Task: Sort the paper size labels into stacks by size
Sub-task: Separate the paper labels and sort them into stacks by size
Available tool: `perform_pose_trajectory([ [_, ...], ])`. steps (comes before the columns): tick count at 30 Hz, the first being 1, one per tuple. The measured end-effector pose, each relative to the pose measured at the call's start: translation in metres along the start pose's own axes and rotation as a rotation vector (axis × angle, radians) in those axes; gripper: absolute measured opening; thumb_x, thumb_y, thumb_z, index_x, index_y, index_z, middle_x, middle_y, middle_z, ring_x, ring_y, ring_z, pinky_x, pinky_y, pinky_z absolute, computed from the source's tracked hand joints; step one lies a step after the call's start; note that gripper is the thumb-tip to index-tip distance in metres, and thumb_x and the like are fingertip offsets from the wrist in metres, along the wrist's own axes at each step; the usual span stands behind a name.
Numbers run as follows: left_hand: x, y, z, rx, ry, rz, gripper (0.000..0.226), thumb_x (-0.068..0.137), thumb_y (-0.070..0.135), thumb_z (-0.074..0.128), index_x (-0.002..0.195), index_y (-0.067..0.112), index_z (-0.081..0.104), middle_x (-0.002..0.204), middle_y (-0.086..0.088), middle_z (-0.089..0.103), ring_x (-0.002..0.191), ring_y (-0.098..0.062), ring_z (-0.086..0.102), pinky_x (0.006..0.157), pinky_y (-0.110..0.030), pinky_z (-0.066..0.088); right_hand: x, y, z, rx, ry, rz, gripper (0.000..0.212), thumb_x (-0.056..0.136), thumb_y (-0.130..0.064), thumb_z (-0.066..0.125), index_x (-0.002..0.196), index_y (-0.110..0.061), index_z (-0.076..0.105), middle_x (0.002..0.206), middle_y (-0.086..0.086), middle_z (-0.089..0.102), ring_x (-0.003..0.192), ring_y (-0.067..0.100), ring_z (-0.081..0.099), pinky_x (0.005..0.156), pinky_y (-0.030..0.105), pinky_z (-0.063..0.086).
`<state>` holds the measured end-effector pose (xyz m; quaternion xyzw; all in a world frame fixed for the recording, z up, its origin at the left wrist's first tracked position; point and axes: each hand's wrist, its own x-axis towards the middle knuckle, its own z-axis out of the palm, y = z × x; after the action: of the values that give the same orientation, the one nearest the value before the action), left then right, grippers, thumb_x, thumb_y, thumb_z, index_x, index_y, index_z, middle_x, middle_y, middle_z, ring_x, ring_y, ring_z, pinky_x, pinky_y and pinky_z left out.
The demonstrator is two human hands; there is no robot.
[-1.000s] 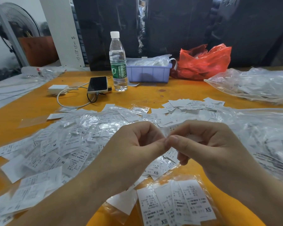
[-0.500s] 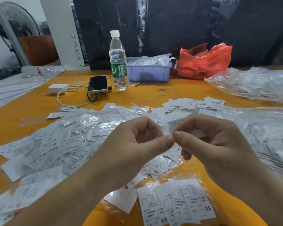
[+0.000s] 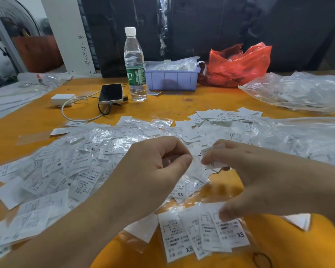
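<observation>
An orange table (image 3: 182,105) is covered by a wide heap of white labels (image 3: 66,167), many in clear sleeves, marked XL, M, S. Clear bags (image 3: 302,89) lie at right, a red bag (image 3: 238,64) and lilac bin (image 3: 172,78) behind, then a bottle (image 3: 134,64) and phone (image 3: 111,93). An XS stack (image 3: 205,235) sits nearest. Above the heap, the left hand (image 3: 153,171) curls, thumb and forefinger pinching a clear sleeve (image 3: 195,163). The right hand (image 3: 246,171) pinches a small label (image 3: 211,157), blurred.
</observation>
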<state>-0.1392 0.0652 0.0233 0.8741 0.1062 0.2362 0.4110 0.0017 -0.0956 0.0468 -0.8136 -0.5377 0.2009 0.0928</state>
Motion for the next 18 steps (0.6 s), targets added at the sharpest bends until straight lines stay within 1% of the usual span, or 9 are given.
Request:
perform_pose_trajectory([
  [2, 0.0, -0.001, 0.001, 0.002, -0.018, -0.009, 0.006, 0.087, 0.035, 0.064, 0.083, 0.034, 0.069, 0.074, 0.01, 0.069, 0.073, -0.014, 0.063, 0.07, -0.029, 0.048, -0.001, 0.0, -0.001, -0.025, -0.066, 0.038, 0.095, 0.047, -0.077, 0.075, 0.126, -0.061, 0.024, 0.114, -0.057, 0.018, 0.108, -0.018, 0.037, 0.077, 0.019, 0.041],
  [4, 0.0, -0.002, 0.001, 0.008, -0.03, -0.016, 0.004, 0.087, 0.036, 0.064, 0.085, 0.037, 0.068, 0.074, 0.009, 0.069, 0.072, -0.017, 0.063, 0.069, -0.032, 0.048, -0.002, -0.001, -0.001, -0.033, -0.114, 0.057, 0.101, 0.044, -0.076, 0.077, 0.127, -0.063, 0.021, 0.107, -0.062, 0.016, 0.104, -0.018, 0.038, 0.075, 0.02, 0.041],
  [6, 0.0, -0.003, 0.001, 0.019, -0.031, -0.012, 0.005, 0.088, 0.035, 0.064, 0.085, 0.037, 0.068, 0.074, 0.009, 0.069, 0.071, -0.016, 0.064, 0.069, -0.032, 0.048, -0.002, -0.003, -0.001, -0.039, -0.128, 0.049, 0.097, 0.046, -0.072, 0.08, 0.124, -0.065, 0.022, 0.102, -0.064, 0.017, 0.102, -0.022, 0.037, 0.074, 0.02, 0.042],
  [8, 0.0, -0.004, 0.001, 0.024, -0.032, -0.009, 0.006, 0.088, 0.034, 0.065, 0.084, 0.036, 0.068, 0.075, 0.011, 0.069, 0.073, -0.013, 0.064, 0.071, -0.029, 0.048, -0.002, -0.006, 0.0, -0.045, -0.12, 0.031, 0.09, 0.054, -0.063, 0.083, 0.12, -0.066, 0.022, 0.097, -0.064, 0.019, 0.098, -0.03, 0.031, 0.067, 0.018, 0.04],
  [10, -0.001, -0.004, 0.002, 0.019, -0.043, -0.015, 0.006, 0.089, 0.033, 0.065, 0.085, 0.037, 0.068, 0.076, 0.013, 0.07, 0.074, -0.011, 0.064, 0.071, -0.028, 0.049, -0.001, -0.007, 0.002, -0.026, -0.114, 0.025, 0.084, 0.062, -0.054, 0.084, 0.119, -0.067, 0.023, 0.097, -0.061, 0.027, 0.092, -0.031, 0.033, 0.063, 0.019, 0.041],
  [13, 0.0, -0.005, 0.002, 0.021, -0.055, -0.018, 0.007, 0.089, 0.033, 0.065, 0.086, 0.038, 0.068, 0.077, 0.011, 0.07, 0.075, -0.013, 0.065, 0.072, -0.031, 0.049, -0.001, -0.004, 0.004, 0.002, -0.117, 0.034, 0.077, 0.068, -0.046, 0.083, 0.115, -0.069, 0.026, 0.097, -0.053, 0.038, 0.088, -0.025, 0.044, 0.063, 0.022, 0.048],
  [15, 0.001, -0.005, 0.002, 0.023, -0.052, -0.017, 0.007, 0.089, 0.032, 0.066, 0.085, 0.038, 0.068, 0.076, 0.011, 0.07, 0.074, -0.012, 0.065, 0.073, -0.031, 0.049, -0.002, -0.002, 0.004, 0.027, -0.124, 0.046, 0.073, 0.071, -0.042, 0.082, 0.112, -0.069, 0.028, 0.095, -0.05, 0.045, 0.087, -0.022, 0.048, 0.063, 0.023, 0.05],
  [18, 0.001, -0.006, 0.002, 0.028, -0.052, -0.016, 0.006, 0.089, 0.034, 0.066, 0.086, 0.038, 0.068, 0.076, 0.011, 0.07, 0.075, -0.011, 0.065, 0.072, -0.03, 0.049, -0.002, 0.004, 0.0, 0.133, -0.093, 0.022, 0.071, 0.074, -0.035, 0.082, 0.114, -0.069, 0.033, 0.097, -0.035, 0.058, 0.088, -0.008, 0.059, 0.074, 0.031, 0.058],
])
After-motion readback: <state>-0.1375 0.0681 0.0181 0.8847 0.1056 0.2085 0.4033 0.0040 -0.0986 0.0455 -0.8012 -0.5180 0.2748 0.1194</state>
